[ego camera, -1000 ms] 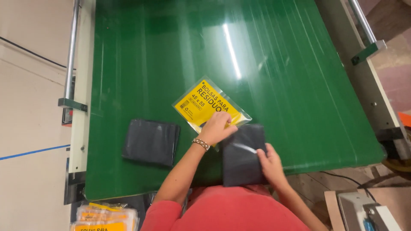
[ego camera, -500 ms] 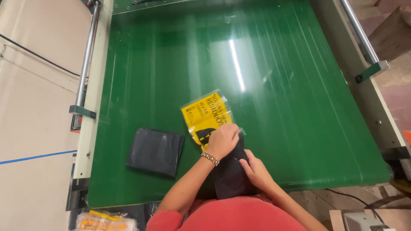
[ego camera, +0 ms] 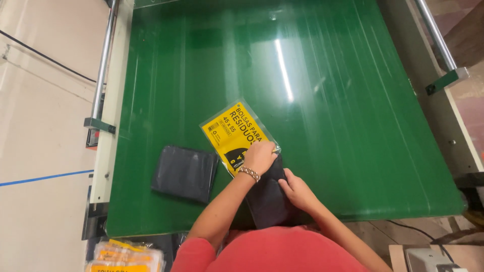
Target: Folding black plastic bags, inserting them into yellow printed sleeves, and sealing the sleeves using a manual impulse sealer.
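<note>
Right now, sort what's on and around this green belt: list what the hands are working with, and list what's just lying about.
In hand:
- yellow packet, open end held by the left hand
- dark folded bag, pressed by the right hand at the packet's mouth

Lying about:
- second dark folded bag, apart on the green belt
- stack of yellow packets below the belt's edge

The scene is brightly and evenly lit from overhead, and a long white streak of glare runs down the glossy green belt (ego camera: 312,100), with fainter lengthwise reflections beside it. Shadows are soft and short, darkest under the forearms near the belt's near edge. Focus is sharp throughout, though straight rails (ego camera: 103,60) bow slightly outward at the frame's edges.
</note>
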